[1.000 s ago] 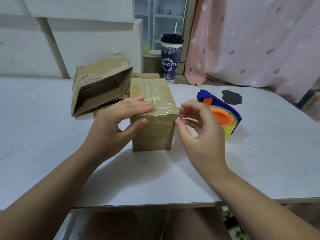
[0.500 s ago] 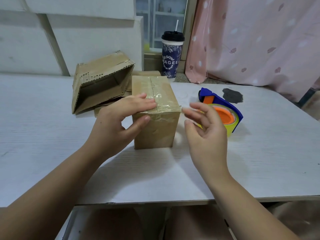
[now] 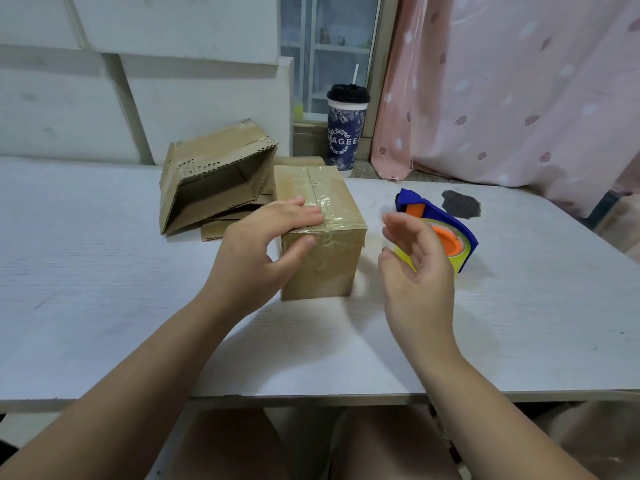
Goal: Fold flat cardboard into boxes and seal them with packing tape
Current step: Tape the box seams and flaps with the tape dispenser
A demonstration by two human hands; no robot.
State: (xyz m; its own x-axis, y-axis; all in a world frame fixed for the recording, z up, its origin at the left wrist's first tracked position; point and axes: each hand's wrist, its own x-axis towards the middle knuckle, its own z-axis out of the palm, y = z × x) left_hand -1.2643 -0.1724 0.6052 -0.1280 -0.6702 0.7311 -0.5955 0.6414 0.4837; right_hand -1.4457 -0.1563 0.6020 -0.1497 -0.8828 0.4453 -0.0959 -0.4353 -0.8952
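room: white wall panels point(image 3: 69, 98) stood behind on the left, a pink patterned curtain point(image 3: 519, 98) hung on the right, and a window point(image 3: 329, 46) showed between them.
tabletop: a white, wood-grained tabletop point(image 3: 86, 271) carried everything, its near edge crossing the lower part of the view.
open box: an untaped cardboard box point(image 3: 214, 174) lay on its side at the back left, its open mouth towards the camera, resting on flat cardboard point(image 3: 214, 232).
taped box: the task's taped box point(image 3: 329, 271) stood upright at the middle of the tabletop, just in front of and to the right of the open box. clear packing tape point(image 3: 332, 206) ran along its top seam and down over the front face.
left hand: the left hand point(image 3: 256, 251) gripped the taped box at its near left top corner, fingers point(image 3: 304, 216) lying across the top and the thumb pressed on the front face.
right hand: the right hand point(image 3: 419, 268) hovered to the right of the taped box, apart from it, fingers loosely spread and holding nothing; it was slightly blurred and partly covered the dispenser.
tape dispenser: a blue tape dispenser point(image 3: 446, 216) with an orange hub and a yellowish roll rested on the tabletop to the right of the taped box.
cup: a dark patterned cup point(image 3: 346, 133) with a black lid and a straw stood at the back near the window.
stain: a dark patch point(image 3: 460, 204) marked the tabletop just behind the dispenser.
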